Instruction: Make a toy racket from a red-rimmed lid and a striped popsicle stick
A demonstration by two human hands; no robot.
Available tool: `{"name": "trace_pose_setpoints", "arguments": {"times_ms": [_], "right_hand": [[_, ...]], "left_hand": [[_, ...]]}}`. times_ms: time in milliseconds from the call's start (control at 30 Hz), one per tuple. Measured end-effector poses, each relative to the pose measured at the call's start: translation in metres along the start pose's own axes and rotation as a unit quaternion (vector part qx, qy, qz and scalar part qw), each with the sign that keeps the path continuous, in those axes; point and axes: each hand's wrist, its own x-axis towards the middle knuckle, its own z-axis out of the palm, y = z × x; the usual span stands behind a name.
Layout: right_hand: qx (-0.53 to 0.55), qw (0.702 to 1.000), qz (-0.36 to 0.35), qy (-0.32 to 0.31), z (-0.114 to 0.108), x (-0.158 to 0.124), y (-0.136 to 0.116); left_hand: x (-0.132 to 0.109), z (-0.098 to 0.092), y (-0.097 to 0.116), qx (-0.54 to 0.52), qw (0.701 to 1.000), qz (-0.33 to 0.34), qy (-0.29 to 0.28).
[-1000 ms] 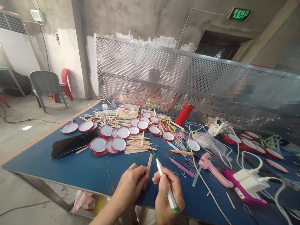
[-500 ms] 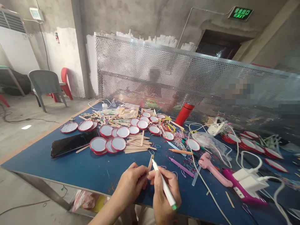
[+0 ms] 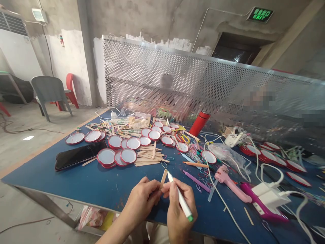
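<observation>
Between its fingers my left hand (image 3: 145, 196) pinches a wooden craft stick (image 3: 164, 179), tilted upward near the table's front edge. My right hand (image 3: 180, 206) is closed around a white marker with a green end (image 3: 180, 198). The marker's tip is at the upper end of the stick; whether it touches cannot be made out. Beyond my hands lie a pile of craft sticks (image 3: 149, 158) and several red-rimmed lids (image 3: 128, 156). A purple marker (image 3: 196, 181) and an orange marker (image 3: 195, 164) lie to the right of the stick.
A black phone (image 3: 80, 156) lies at the left. On the right are a pink glue gun (image 3: 232, 184), a purple power strip (image 3: 270, 210) with white chargers, and loose cables. A red bottle (image 3: 200, 124) stands by the perforated metal screen (image 3: 142, 67), with people blurred behind it.
The marker's tip has shifted slightly right and down from the stick's upper end. My left hand and the stick have barely moved.
</observation>
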Motion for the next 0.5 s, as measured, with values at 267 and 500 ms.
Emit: {"name": "trace_pose_setpoints", "arguments": {"times_ms": [267, 500], "right_hand": [[0.005, 0.999, -0.03, -0.017, 0.0028, 0.0007, -0.0019], [0.008, 0.999, -0.036, -0.022, 0.0018, -0.0003, -0.0001]], "left_hand": [[-0.0001, 0.0002, 0.0002, 0.008, 1.0, 0.001, 0.004], [0.0002, 0.0009, -0.0004, 0.015, 1.0, -0.007, 0.008]]}}
